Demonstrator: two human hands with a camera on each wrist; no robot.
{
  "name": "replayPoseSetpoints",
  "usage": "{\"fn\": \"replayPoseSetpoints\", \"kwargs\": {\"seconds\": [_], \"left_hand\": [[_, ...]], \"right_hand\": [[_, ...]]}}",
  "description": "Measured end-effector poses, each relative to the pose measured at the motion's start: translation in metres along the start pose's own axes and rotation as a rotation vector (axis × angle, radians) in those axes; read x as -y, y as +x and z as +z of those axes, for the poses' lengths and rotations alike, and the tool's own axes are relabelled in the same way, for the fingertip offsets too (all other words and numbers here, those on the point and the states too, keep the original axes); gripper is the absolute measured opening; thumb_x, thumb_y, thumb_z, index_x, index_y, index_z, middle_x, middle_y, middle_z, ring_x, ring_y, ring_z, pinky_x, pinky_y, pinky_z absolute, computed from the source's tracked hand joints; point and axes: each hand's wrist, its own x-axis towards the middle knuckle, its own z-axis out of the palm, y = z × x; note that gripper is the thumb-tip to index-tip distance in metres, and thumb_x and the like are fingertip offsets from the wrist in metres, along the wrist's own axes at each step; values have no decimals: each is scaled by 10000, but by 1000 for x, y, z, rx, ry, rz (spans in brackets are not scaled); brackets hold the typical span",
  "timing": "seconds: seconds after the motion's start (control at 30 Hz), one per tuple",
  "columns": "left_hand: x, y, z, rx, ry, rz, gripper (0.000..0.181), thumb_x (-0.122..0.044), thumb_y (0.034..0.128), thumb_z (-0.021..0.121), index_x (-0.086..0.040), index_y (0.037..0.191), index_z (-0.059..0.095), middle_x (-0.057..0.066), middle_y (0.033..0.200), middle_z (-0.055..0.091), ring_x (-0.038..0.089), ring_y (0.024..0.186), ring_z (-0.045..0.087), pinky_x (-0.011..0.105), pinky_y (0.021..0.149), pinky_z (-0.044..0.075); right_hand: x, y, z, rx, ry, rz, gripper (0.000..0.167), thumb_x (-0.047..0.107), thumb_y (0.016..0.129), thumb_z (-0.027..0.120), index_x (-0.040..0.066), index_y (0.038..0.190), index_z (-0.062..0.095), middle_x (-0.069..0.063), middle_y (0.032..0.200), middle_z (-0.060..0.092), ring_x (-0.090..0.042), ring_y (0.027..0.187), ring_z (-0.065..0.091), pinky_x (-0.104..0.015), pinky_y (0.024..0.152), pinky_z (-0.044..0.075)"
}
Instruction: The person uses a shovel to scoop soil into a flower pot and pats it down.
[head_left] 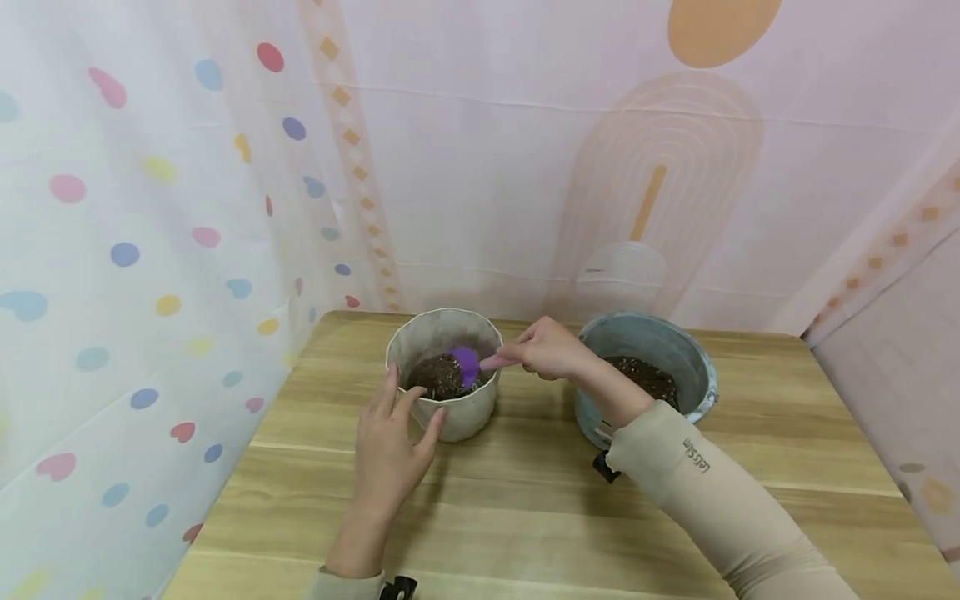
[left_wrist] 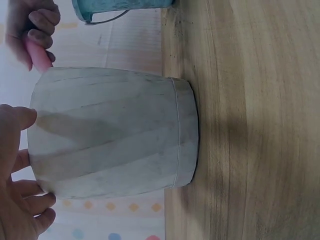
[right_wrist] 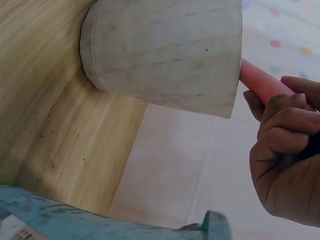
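A whitish plant pot [head_left: 465, 421] with a wavy rim stands on the table with dark soil [head_left: 437, 377] inside. My left hand [head_left: 392, 454] holds its near left rim, thumb against the outer wall and a fingertip over the edge; the left wrist view shows the fingers bent at the pot's rim. In my right hand [head_left: 551, 348] is a small toy shovel by its pink handle [right_wrist: 265, 82], fingers curled round it. The shovel's purple blade [head_left: 467, 367] is inside the pot at the soil, its tip hidden.
A blue-grey bucket [head_left: 693, 367] holding more dark soil [head_left: 647, 379] stands to the right, partly behind my right forearm. Soil crumbs [right_wrist: 50, 155] lie on the wooden table [head_left: 510, 533] between the containers. Patterned curtains [head_left: 480, 192] hang behind and left.
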Motion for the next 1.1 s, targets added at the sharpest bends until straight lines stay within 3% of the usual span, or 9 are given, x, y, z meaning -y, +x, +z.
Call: {"fn": "replayPoseSetpoints", "kwargs": {"seconds": [0.07, 0.13, 0.27, 0.43, 0.53, 0.63, 0.83, 1.0, 1.1], "left_hand": [[0, 0, 0, 6, 1, -4, 415, -313, 894, 777, -22, 1172, 677, 284, 1541, 393, 448, 1390, 431, 644, 1104, 346], [0, -1, 0, 14, 0, -7, 424, -314, 897, 776, -17, 1182, 671, 283, 1548, 381, 449, 1395, 424, 643, 1112, 337], [0, -1, 1, 22, -2, -2, 437, -315, 895, 778, -8, 1186, 668, 288, 1549, 375, 453, 1398, 416, 648, 1112, 334], [-1, 4, 3, 6, 8, 35, 448, -330, 877, 789, -6, 1165, 673, 312, 1518, 406, 461, 1411, 392, 660, 1120, 306], [-4, 10, 4, 9, 14, 57, 486, -349, 876, 779, -22, 1212, 652, 310, 1512, 419, 454, 1451, 326, 663, 1158, 221], [-9, 15, 6, 5, -4, 91, 533, -344, 870, 780, -28, 1269, 620, 298, 1507, 434, 453, 1466, 296, 645, 1187, 165], [-24, 23, 13, 20, -34, 217, 537, -304, 847, 800, -30, 1269, 613, 265, 1475, 479, 458, 1428, 356, 666, 1165, 201], [-40, 24, 18, 52, -93, 301, 464, -273, 862, 801, -38, 1229, 642, 232, 1457, 510, 425, 1429, 375, 631, 1179, 230], [-50, 21, 27, 14, -164, 396, 430, -231, 836, 810, -19, 1178, 658, 240, 1419, 541, 417, 1410, 409, 574, 1180, 284]], "right_hand": [[2, 0, 3, -12, -86, -43, 239, 365, 971, 660, 221, 910, 841, 85, 413, 321, -66, 408, 162, -237, 406, 180], [2, 0, 7, -16, -180, -127, 230, 383, 968, 673, 239, 906, 841, 97, 421, 313, -59, 421, 170, -235, 414, 203], [1, -7, 12, -28, -421, -363, 206, 334, 980, 681, 192, 998, 829, 116, 502, 493, -25, 443, 288, -214, 444, 340], [-1, -26, 12, -189, -748, -538, 203, 280, 983, 684, 143, 835, 710, 59, 598, 589, -52, 496, 463, -267, 472, 451], [-5, -35, 5, -313, -759, -560, 207, 265, 967, 702, 125, 816, 680, 33, 600, 601, -92, 500, 502, -320, 494, 485], [-11, -43, -6, -399, -619, -584, 172, 217, 959, 708, 55, 932, 761, -16, 685, 701, -104, 500, 531, -339, 526, 514], [-22, -74, -44, -450, -378, -455, 220, 207, 989, 670, 46, 1102, 771, -20, 804, 757, -69, 569, 592, -292, 576, 535], [-20, -116, -94, -365, -334, -267, 254, 216, 1014, 637, 76, 1198, 744, 6, 782, 734, -133, 560, 587, -290, 533, 527], [-13, -141, -118, -344, -382, -168, 263, 228, 1017, 632, 56, 1179, 748, 13, 792, 734, -152, 628, 647, -286, 596, 547]]}}
